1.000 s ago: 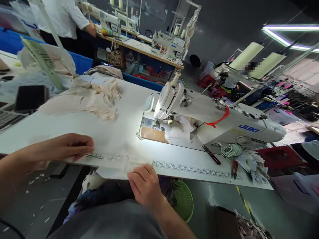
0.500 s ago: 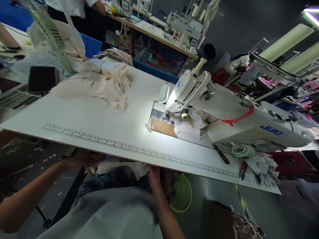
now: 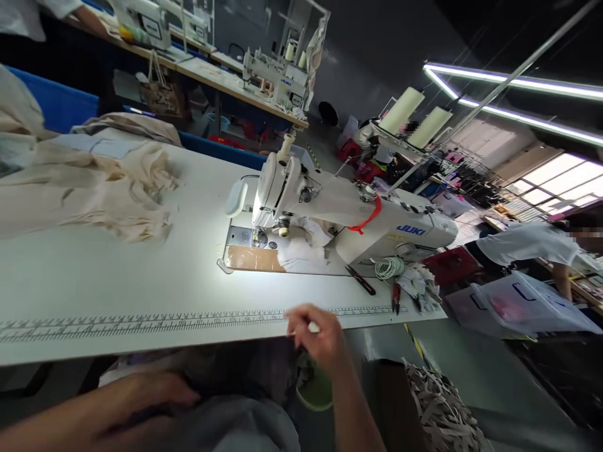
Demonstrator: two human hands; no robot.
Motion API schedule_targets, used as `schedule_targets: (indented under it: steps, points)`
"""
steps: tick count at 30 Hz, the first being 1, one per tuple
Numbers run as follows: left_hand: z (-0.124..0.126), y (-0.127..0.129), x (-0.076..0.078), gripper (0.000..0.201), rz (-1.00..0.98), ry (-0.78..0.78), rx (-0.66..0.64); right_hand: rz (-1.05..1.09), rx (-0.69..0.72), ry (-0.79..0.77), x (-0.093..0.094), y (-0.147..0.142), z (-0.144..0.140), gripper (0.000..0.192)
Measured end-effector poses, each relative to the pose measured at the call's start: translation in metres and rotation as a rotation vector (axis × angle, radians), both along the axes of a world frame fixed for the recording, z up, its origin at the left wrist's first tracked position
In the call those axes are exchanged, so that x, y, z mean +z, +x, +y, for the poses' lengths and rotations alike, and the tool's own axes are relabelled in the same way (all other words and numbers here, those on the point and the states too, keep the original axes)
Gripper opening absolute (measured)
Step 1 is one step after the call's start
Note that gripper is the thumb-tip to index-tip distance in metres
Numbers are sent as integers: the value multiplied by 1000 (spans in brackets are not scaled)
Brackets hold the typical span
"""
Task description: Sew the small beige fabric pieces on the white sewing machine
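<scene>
While the right hand (image 3: 316,336) hovers at the table's (image 3: 141,276) near edge over the printed ruler (image 3: 188,321), its fingers pinch something small and pale — what, I cannot tell. Left hand (image 3: 141,402) lies flat, fingers loose, on dark cloth (image 3: 235,383) in the lap — below the tabletop.

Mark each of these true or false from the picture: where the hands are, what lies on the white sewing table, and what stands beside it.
1. The right hand is at the near edge of the white sewing table. True.
2. The left hand rests on the table top. False: it lies below the edge, on the lap.
3. Beige crumpled fabric lies on the table's far left. True.
4. The white Juki sewing machine has a blue band around it. False: the band is red.
5. A coil of pale green cord lies beside the machine. True.
</scene>
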State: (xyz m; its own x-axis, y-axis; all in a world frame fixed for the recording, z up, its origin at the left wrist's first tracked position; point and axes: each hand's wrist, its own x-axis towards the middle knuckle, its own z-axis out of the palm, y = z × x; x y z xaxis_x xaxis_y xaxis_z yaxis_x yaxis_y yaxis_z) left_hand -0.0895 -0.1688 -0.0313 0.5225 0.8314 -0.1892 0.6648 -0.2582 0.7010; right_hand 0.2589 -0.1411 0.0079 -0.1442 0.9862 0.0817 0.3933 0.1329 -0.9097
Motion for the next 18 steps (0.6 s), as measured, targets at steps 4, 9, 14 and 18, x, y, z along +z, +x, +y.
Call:
schedule_targets:
  steps: [4,9,14,18]
  points:
    - [62,80,54,32,-282,-28,-315,-488,-337,302,28,28,89,13]
    - [164,181,57,25,-194,470,-123,-886,-292,186,13,35,143,10]
    - [208,225,42,25,101,513,104,-927,-276,238,1,39,140,6]
    - [216,231,41,20,86,544,112,-893,-285,335,-4,45,138,6]
